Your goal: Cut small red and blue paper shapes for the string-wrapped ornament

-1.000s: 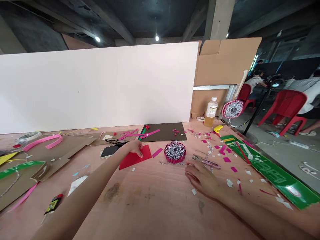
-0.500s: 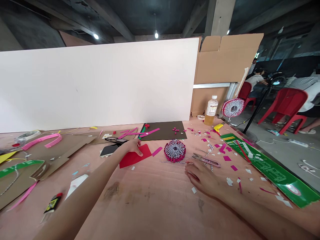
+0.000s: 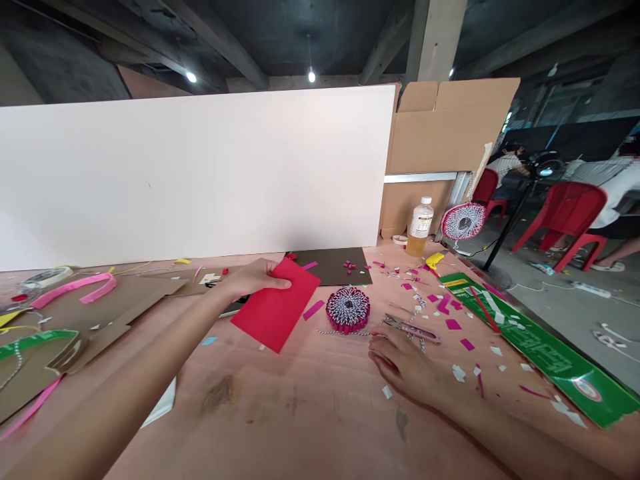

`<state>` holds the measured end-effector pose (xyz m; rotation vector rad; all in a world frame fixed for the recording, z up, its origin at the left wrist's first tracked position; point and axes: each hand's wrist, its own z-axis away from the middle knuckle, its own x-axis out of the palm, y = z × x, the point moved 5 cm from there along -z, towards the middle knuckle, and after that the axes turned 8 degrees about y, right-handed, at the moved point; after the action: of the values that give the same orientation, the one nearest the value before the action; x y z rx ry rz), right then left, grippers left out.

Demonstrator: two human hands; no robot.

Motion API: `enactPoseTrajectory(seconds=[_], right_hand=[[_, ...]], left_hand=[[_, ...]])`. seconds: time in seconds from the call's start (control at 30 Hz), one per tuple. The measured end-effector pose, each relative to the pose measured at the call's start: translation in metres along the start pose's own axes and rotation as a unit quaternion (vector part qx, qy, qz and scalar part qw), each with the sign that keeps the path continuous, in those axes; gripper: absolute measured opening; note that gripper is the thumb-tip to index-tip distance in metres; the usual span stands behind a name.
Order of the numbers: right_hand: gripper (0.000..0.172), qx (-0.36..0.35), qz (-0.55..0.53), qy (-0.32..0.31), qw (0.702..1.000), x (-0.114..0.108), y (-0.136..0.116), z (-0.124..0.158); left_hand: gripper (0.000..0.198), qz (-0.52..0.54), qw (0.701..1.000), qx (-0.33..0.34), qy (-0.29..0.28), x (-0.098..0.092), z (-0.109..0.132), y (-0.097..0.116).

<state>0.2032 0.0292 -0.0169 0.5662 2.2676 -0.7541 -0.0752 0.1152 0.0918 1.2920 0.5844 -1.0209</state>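
Note:
My left hand [image 3: 265,277] pinches a red sheet of paper [image 3: 280,310] by its upper edge, thumb on top, and holds it tilted above the table. My right hand [image 3: 403,360] rests on the tabletop, fingers loosely curved and slightly apart, with nothing seen in it. Just beyond its fingers lie thread snips [image 3: 413,328] with a pink handle. Between my hands sits a round ornament [image 3: 349,309] of black-and-white cord with a magenta edge. Its cord tail [image 3: 340,333] runs toward my right fingertips; whether they touch it I cannot tell.
A dark board [image 3: 333,263] with small magenta pieces lies behind the ornament. Paper scraps surround a green strip [image 3: 535,347] at right. A bottle [image 3: 420,227] stands near a hanging round ornament [image 3: 463,221]. Cardboard pieces [image 3: 125,300] lie left; a white panel [image 3: 200,180] stands behind.
My left hand has lifted the red paper off the table and drawn it nearer, turning it upward. My right hand has stayed in place.

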Motion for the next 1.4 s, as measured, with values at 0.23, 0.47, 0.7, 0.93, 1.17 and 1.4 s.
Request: enactPoseTrajectory(seconds=[0.23, 0.47, 0.7, 0.93, 1.17, 1.4], right_hand=[[0.017, 0.022, 0.014, 0.029, 0.999, -0.001, 0.006, 0.002], [0.016, 0.025, 0.025, 0.056, 0.998, -0.014, 0.007, -0.002], [0.014, 0.048, 0.057, 0.109, 0.991, -0.027, 0.036, -0.008], [0.016, 0.078, 0.096, 0.090, 0.988, -0.033, 0.058, -0.012], [0.022, -0.004, 0.105, 0.022, 0.994, -0.017, 0.048, -0.015], [0.027, -0.117, 0.058, 0.006, 0.991, 0.041, -0.014, -0.042]], left_hand=[[0.025, 0.069, 0.992, 0.040, -0.094, 0.120, 0.061, 0.047], [0.042, -0.004, 0.991, 0.081, 0.109, 0.129, 0.051, 0.029], [0.061, -0.016, 0.975, 0.125, 0.181, 0.120, 0.005, 0.018], [0.085, -0.039, 0.963, 0.220, 0.152, 0.131, -0.016, 0.024], [0.074, -0.061, 0.957, 0.245, 0.146, 0.140, 0.005, 0.019], [0.067, -0.075, 0.970, 0.194, 0.129, 0.122, 0.078, -0.017]])
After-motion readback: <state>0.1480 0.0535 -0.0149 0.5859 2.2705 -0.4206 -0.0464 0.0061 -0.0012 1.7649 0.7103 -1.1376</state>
